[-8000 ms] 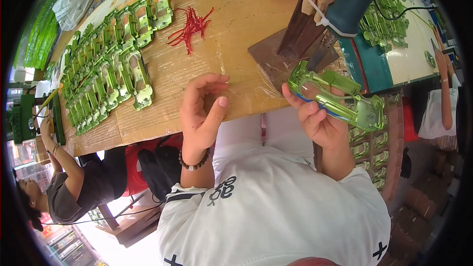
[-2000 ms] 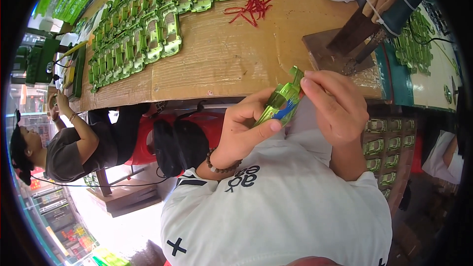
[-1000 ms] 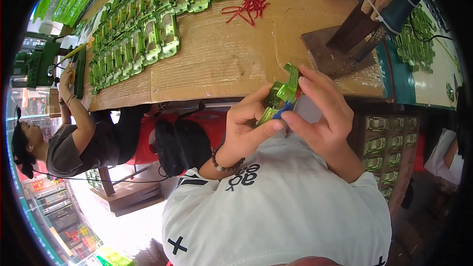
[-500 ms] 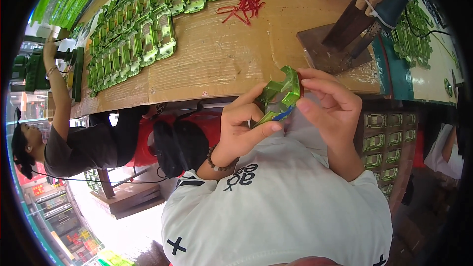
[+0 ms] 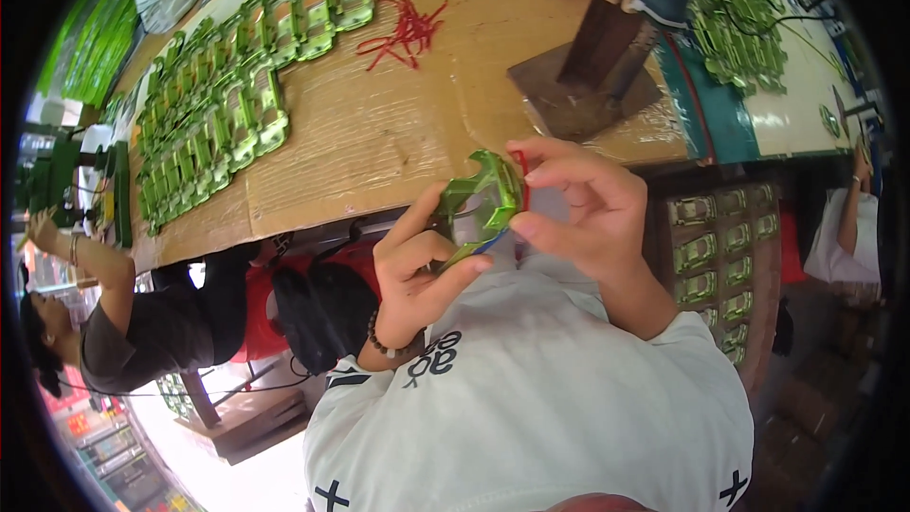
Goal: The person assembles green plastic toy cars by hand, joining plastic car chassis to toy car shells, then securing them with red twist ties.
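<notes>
My left hand [image 5: 417,270], closed, grips a shiny green plastic frame [image 5: 500,192] with cutouts, held tilted above my lap at the table's front edge. A narrow blue piece [image 5: 488,245] shows along its lower side. On the frame's right side, a thin red strip [image 5: 524,178] stands along the edge. My right hand [image 5: 592,213] pinches at this strip with thumb and fingers, its thumb close to or touching the frame. Loose red strips [image 5: 408,33] lie in a small heap on the cardboard-covered table [image 5: 370,123].
Rows of similar green frames [image 5: 251,118] stand at the table's left. A metal stand with a dark base plate [image 5: 583,95] rises at right. More frames [image 5: 735,28] lie beyond it, and a tray [image 5: 706,242] of them is below. A co-worker [image 5: 142,322] sits at left.
The view has shifted, so the table's things appear farther left. The red strip shows more fully beside the frame. The co-worker's raised arm has come down.
</notes>
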The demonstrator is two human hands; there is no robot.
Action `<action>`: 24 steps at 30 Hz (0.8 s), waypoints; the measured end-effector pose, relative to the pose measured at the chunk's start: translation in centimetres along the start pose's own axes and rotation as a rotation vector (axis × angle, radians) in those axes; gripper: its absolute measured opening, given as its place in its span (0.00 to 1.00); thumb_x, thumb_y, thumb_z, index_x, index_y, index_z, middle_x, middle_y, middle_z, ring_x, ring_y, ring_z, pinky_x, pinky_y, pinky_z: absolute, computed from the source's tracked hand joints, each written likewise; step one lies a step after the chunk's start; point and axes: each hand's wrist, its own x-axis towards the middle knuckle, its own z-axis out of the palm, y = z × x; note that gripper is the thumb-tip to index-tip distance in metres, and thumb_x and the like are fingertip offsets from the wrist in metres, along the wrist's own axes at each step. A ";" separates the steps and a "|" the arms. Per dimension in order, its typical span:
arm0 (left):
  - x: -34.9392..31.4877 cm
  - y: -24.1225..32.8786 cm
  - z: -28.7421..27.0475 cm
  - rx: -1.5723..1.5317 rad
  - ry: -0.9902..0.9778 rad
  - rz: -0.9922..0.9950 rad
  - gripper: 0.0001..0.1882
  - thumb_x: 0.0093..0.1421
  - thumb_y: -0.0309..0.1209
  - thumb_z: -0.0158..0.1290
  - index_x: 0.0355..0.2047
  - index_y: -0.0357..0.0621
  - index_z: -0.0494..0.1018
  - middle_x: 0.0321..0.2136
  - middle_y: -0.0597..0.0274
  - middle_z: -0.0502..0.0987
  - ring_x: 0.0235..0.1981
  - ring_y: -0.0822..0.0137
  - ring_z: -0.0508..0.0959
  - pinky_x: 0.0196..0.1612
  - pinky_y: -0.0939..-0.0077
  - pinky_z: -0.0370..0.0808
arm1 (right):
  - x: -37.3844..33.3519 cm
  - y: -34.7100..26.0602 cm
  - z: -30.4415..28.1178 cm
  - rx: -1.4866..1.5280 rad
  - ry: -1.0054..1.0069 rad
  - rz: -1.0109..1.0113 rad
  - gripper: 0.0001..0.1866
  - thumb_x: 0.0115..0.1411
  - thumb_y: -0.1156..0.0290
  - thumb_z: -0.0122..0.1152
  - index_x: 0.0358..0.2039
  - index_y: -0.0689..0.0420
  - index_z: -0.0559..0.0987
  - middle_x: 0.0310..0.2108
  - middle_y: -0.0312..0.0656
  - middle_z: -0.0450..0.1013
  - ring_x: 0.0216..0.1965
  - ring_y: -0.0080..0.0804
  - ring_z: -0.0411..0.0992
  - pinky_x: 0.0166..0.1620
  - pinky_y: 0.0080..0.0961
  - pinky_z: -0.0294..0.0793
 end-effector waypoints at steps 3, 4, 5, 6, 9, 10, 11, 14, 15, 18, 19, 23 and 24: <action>-0.3 -0.3 -0.3 -0.467 -0.121 -0.228 0.13 0.44 0.28 0.61 0.16 0.34 0.67 0.43 0.42 0.69 0.38 0.62 0.72 0.40 0.79 0.65 | 0.7 -1.2 -1.0 -0.450 -0.087 -0.354 0.19 0.36 0.77 0.68 0.33 0.62 0.75 0.38 0.52 0.71 0.42 0.37 0.70 0.42 0.27 0.69; -0.3 0.0 -0.6 -0.703 -0.186 -0.429 0.14 0.46 0.30 0.59 0.16 0.34 0.66 0.43 0.43 0.69 0.40 0.63 0.70 0.42 0.77 0.63 | 0.8 -1.5 -1.4 -0.441 -0.089 -0.351 0.19 0.36 0.77 0.68 0.33 0.62 0.75 0.38 0.52 0.71 0.42 0.37 0.70 0.42 0.27 0.69; -1.1 -1.5 -1.4 -0.817 -0.321 -0.614 0.19 0.48 0.37 0.58 0.15 0.33 0.66 0.40 0.43 0.70 0.40 0.61 0.71 0.39 0.75 0.66 | 0.8 -1.9 -1.9 -0.389 -0.122 -0.373 0.21 0.35 0.74 0.70 0.33 0.62 0.75 0.36 0.52 0.72 0.40 0.38 0.71 0.40 0.28 0.69; -1.4 -2.2 -1.4 -1.053 -0.434 -0.678 0.20 0.48 0.40 0.58 0.18 0.32 0.68 0.39 0.42 0.70 0.41 0.58 0.71 0.38 0.72 0.68 | 1.0 -2.3 -2.1 -0.325 -0.162 -0.395 0.22 0.33 0.71 0.71 0.32 0.61 0.75 0.35 0.51 0.73 0.39 0.39 0.71 0.39 0.29 0.69; -0.4 -2.0 1.0 -1.496 -0.654 -0.789 0.29 0.51 0.46 0.53 0.39 0.27 0.67 0.41 0.39 0.69 0.42 0.48 0.71 0.35 0.63 0.72 | 2.7 -2.0 -3.3 -0.223 -0.431 -0.476 0.22 0.35 0.69 0.70 0.33 0.62 0.76 0.35 0.51 0.73 0.35 0.39 0.72 0.39 0.30 0.69; -0.4 -1.7 1.5 -1.690 -0.634 -0.861 0.32 0.53 0.46 0.51 0.46 0.29 0.60 0.42 0.36 0.67 0.41 0.46 0.72 0.36 0.62 0.72 | 2.9 -1.8 -3.3 -0.216 -0.437 -0.477 0.22 0.35 0.69 0.70 0.33 0.62 0.76 0.35 0.51 0.73 0.35 0.39 0.72 0.39 0.30 0.69; -0.4 -1.6 1.8 -1.886 -0.610 -0.930 0.35 0.54 0.45 0.49 0.53 0.30 0.54 0.44 0.33 0.65 0.39 0.44 0.72 0.36 0.60 0.72 | 3.0 -1.7 -3.3 -0.228 -0.465 -0.478 0.22 0.35 0.69 0.70 0.33 0.62 0.76 0.35 0.51 0.73 0.35 0.39 0.71 0.39 0.31 0.69; -1.1 -2.5 2.0 -1.970 -0.668 -0.889 0.36 0.56 0.46 0.46 0.55 0.31 0.49 0.44 0.27 0.62 0.40 0.43 0.72 0.37 0.60 0.72 | 2.9 -1.5 -3.4 -0.245 -0.526 -0.444 0.23 0.37 0.65 0.69 0.34 0.61 0.75 0.35 0.52 0.73 0.37 0.42 0.69 0.43 0.36 0.65; -1.3 -2.7 2.0 -2.010 -0.721 -0.874 0.35 0.56 0.46 0.46 0.54 0.31 0.50 0.44 0.25 0.62 0.41 0.43 0.71 0.37 0.60 0.72 | 2.8 -1.5 -3.3 -0.251 -0.554 -0.406 0.24 0.37 0.62 0.70 0.35 0.61 0.75 0.36 0.52 0.72 0.39 0.46 0.67 0.47 0.42 0.61; -1.6 -2.8 1.9 -1.990 -0.731 -0.856 0.35 0.56 0.46 0.45 0.54 0.31 0.50 0.44 0.25 0.62 0.42 0.42 0.70 0.37 0.60 0.73 | 2.6 -1.7 -2.8 -0.221 -0.566 -0.338 0.23 0.37 0.61 0.70 0.33 0.60 0.75 0.35 0.51 0.73 0.39 0.46 0.68 0.48 0.42 0.61; -1.6 -2.8 2.0 -1.990 -0.730 -0.856 0.35 0.56 0.46 0.45 0.54 0.31 0.50 0.44 0.25 0.62 0.42 0.42 0.70 0.37 0.60 0.73 | 2.6 -1.7 -2.7 -0.220 -0.567 -0.338 0.23 0.37 0.61 0.70 0.33 0.60 0.75 0.35 0.51 0.73 0.39 0.46 0.68 0.48 0.42 0.61; -1.5 -2.5 2.0 -1.979 -0.715 -0.849 0.35 0.56 0.46 0.45 0.54 0.31 0.52 0.45 0.27 0.62 0.42 0.42 0.70 0.37 0.59 0.73 | 2.9 -1.9 -2.7 -0.205 -0.611 -0.320 0.22 0.37 0.61 0.69 0.32 0.59 0.76 0.35 0.50 0.73 0.39 0.46 0.68 0.49 0.43 0.60; -1.4 -2.4 2.0 -1.966 -0.705 -0.870 0.34 0.56 0.46 0.45 0.53 0.31 0.52 0.45 0.27 0.62 0.42 0.42 0.70 0.37 0.59 0.73 | 3.0 -2.0 -2.7 -0.217 -0.624 -0.331 0.22 0.37 0.61 0.69 0.32 0.58 0.76 0.35 0.50 0.73 0.39 0.47 0.68 0.49 0.44 0.60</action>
